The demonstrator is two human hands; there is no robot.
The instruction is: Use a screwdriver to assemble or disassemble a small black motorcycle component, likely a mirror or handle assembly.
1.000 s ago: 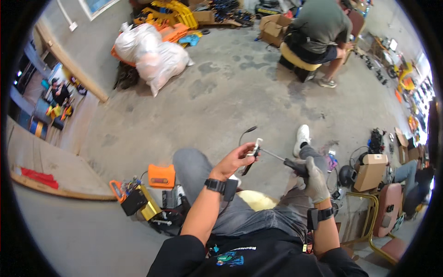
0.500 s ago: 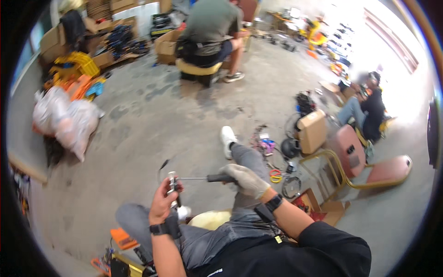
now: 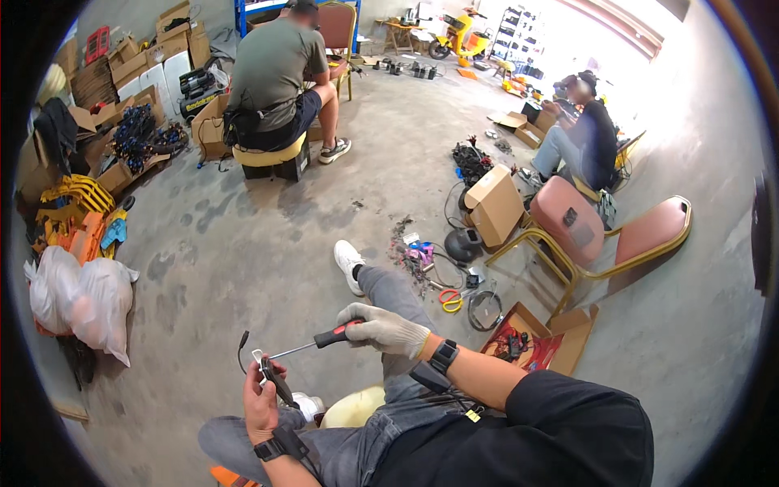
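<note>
My bare left hand (image 3: 261, 402) grips a small black part with a white metal bracket (image 3: 274, 375) over my left thigh; a short black cable (image 3: 243, 349) sticks up beside it. My right hand (image 3: 385, 327), in a pale knit glove, is closed on a red-and-black screwdriver (image 3: 330, 334), held sideways with its tip at the small part. Whether the tip sits in a screw, I cannot tell. Below my hands is a pale yellow seat (image 3: 350, 406).
Cables, scissors (image 3: 451, 301) and an open box (image 3: 552, 349) lie to my right, near a tipped folding chair (image 3: 565, 213). White bags (image 3: 81, 300) and orange parts (image 3: 89, 231) are on the left. Two other people (image 3: 272, 77) (image 3: 586, 134) sit farther off.
The view has swung right and up, bringing the second person and more of the room into sight. Both hands still hold the part and screwdriver; the screwdriver now slants downward toward the part.
</note>
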